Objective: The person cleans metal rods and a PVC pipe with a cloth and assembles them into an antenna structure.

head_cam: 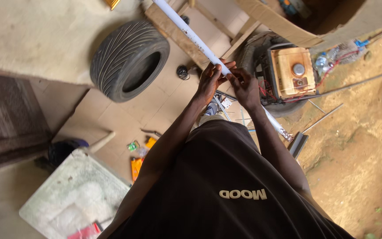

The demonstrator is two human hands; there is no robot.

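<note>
Head view, looking down at a standing worker. We saw a long white pipe (194, 37) held slantwise across the body, its upper end running off the top edge of the view and its lower end (284, 132) showing past the right forearm, above the ground. We judged that this slant kept the length clear of the clutter below while both hands worked at one spot near its middle.

The left hand (209, 82) was curled around the pipe from below, fingers closed on it and thumb laid along the top, bearing its weight. The right hand (245, 86) met it just beside, fingertips pressed together in a pinch at the pipe's surface; whether something small lay between them we could not tell.

Below the hands, on the tiled floor (111, 115), stood a black tyre (129, 59) leaning upright, with wooden planks (177, 35) beyond it. A yellowed generator (290, 73) sat within a second tyre at the floor's right edge, where bare earth (359, 146) began. Orange packets (138, 166) and a pale slab (74, 197) lay near the lower left corner.
</note>
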